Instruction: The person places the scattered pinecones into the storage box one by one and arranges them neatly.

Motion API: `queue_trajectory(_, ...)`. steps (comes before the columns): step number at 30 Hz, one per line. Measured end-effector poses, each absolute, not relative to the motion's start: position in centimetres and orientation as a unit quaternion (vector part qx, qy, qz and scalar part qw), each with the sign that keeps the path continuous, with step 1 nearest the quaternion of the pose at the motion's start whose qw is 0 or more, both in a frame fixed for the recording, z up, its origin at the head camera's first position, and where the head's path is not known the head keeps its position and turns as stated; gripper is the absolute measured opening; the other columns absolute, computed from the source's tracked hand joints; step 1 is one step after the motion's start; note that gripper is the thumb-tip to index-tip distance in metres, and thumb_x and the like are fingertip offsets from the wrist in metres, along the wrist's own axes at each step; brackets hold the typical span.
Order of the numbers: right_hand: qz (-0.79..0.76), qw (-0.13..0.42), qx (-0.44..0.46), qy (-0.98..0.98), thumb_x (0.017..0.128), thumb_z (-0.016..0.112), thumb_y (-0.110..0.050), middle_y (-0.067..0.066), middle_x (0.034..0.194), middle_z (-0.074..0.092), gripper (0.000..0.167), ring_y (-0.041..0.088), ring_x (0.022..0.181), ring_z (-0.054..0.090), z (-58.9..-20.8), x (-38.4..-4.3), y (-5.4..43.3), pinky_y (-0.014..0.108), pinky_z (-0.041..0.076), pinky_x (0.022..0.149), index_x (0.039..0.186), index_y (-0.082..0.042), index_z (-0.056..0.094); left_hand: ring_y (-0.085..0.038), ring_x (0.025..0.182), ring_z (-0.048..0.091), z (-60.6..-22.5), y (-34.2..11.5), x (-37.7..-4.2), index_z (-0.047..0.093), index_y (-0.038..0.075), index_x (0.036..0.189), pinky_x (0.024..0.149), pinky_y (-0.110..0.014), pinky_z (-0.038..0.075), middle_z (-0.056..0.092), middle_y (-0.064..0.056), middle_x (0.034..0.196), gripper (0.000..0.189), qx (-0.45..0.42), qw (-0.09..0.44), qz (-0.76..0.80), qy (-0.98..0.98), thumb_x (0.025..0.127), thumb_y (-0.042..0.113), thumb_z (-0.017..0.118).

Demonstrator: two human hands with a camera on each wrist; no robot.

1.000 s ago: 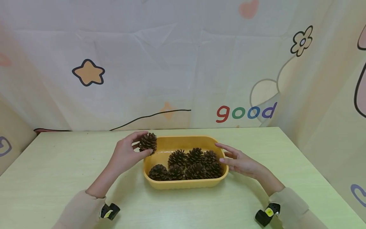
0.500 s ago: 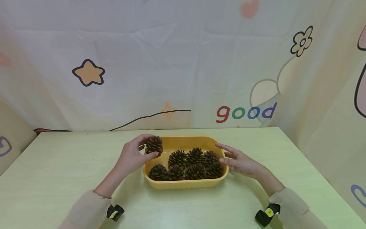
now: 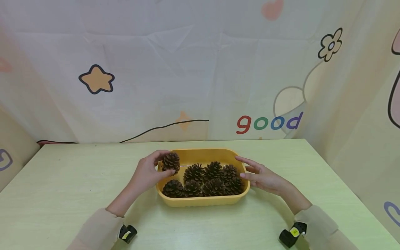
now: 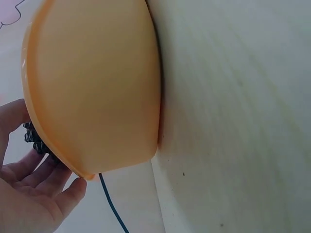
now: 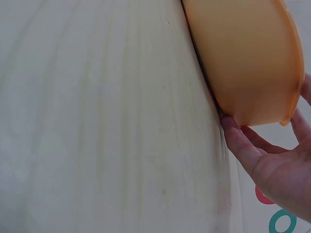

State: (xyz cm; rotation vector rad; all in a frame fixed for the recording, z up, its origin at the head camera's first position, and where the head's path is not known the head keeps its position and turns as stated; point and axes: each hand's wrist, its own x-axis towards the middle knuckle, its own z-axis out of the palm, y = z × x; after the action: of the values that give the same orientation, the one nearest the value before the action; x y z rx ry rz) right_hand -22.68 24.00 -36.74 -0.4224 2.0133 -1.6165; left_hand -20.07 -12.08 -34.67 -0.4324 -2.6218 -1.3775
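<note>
A yellow plastic basin (image 3: 203, 200) stands on the table with several brown pine cones (image 3: 214, 186) inside, mostly toward its right and front. My left hand (image 3: 150, 175) holds one pine cone (image 3: 171, 162) between thumb and fingers over the basin's left end; whether it touches the floor there is hidden. In the left wrist view, that pine cone (image 4: 36, 140) shows only partly behind the rim, beside the left hand (image 4: 36, 187). At the right end my right hand (image 3: 265, 177) grips the basin, fingers at the rim and outer wall. The right wrist view shows the right hand (image 5: 277, 165) against the outer wall (image 5: 248, 73).
The pale wooden table (image 3: 78, 173) extends to both sides and in front of the basin. A printed cloth (image 3: 156, 80) hangs behind its back edge. Each wrist carries a small black camera (image 3: 127, 233).
My left hand has moved right and slightly down, bringing the pine cone from the basin's left rim to inside its left end. The right hand and basin have stayed put.
</note>
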Motion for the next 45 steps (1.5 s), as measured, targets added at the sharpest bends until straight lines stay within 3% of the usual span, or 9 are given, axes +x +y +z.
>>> queue_trajectory(12,-0.596,0.258,-0.156,0.744,0.09,0.057,-0.022,0.029,0.145,0.01,0.069,0.028,0.113,0.043,-36.7,-22.7,24.0,0.028,0.048,0.085,0.146,-0.016,0.018,-0.031,0.104,0.057,-35.5,-11.8,-20.5,0.058,0.005,0.117,0.086,-0.045,0.048,0.062,-0.011,0.113,0.048,-0.182,0.088,-0.378,-0.904,0.072,0.012,0.076)
queue_trajectory(17,-0.597,0.259,-0.157,0.743,0.091,0.057,-0.022,0.029,0.144,0.012,0.068,0.025,0.106,0.045,-36.7,-22.6,24.0,0.024,0.048,0.078,0.146,-0.016,0.018,-0.03,0.105,0.056,-35.4,-11.6,-20.9,0.059,0.008,0.116,0.087,-0.045,0.047,0.063,-0.009,0.111,0.047,-0.185,0.066,-0.36,-0.912,0.073,0.014,0.076)
queue_trajectory(24,-0.596,0.26,-0.162,0.742,0.092,0.056,-0.02,0.028,0.141,0.018,0.067,0.022,0.095,0.046,-36.8,-22.8,24.0,0.021,0.044,0.07,0.146,-0.015,0.017,-0.025,0.096,0.059,-34.2,-10.8,-21.2,0.06,0.009,0.116,0.076,-0.04,0.051,0.064,-0.007,0.108,0.049,-0.169,0.028,-0.283,-0.944,0.073,0.025,0.077)
queue_trajectory(31,-0.603,0.259,-0.169,0.736,0.092,0.055,-0.021,0.03,0.144,0.011,0.068,0.025,0.105,0.047,-36.6,-22.6,24.1,0.024,0.049,0.082,0.146,-0.012,0.015,-0.028,0.098,0.059,-33.7,-10.2,-21.4,0.058,0.008,0.118,0.079,-0.043,0.05,0.062,-0.009,0.112,0.051,-0.171,0.003,-0.244,-0.955,0.073,0.025,0.076)
queue_trajectory(36,-0.603,0.26,-0.166,0.736,0.092,0.055,-0.021,0.031,0.143,0.013,0.069,0.023,0.1,0.048,-36.6,-22.6,24.1,0.021,0.048,0.076,0.146,-0.012,0.015,-0.027,0.1,0.058,-33.6,-9.9,-21.5,0.058,0.006,0.119,0.081,-0.043,0.049,0.062,-0.009,0.113,0.051,-0.173,-0.012,-0.237,-0.956,0.074,0.023,0.075)
queue_trajectory(45,-0.596,0.254,-0.163,0.744,0.091,0.056,-0.022,0.029,0.145,0.011,0.069,0.029,0.111,0.044,-36.5,-22.5,24.0,0.027,0.048,0.086,0.146,-0.012,0.015,-0.024,0.098,0.059,-33.6,-10.0,-21.4,0.061,0.004,0.116,0.082,-0.04,0.049,0.064,-0.008,0.108,0.046,-0.177,-0.022,-0.251,-0.951,0.076,0.024,0.073)
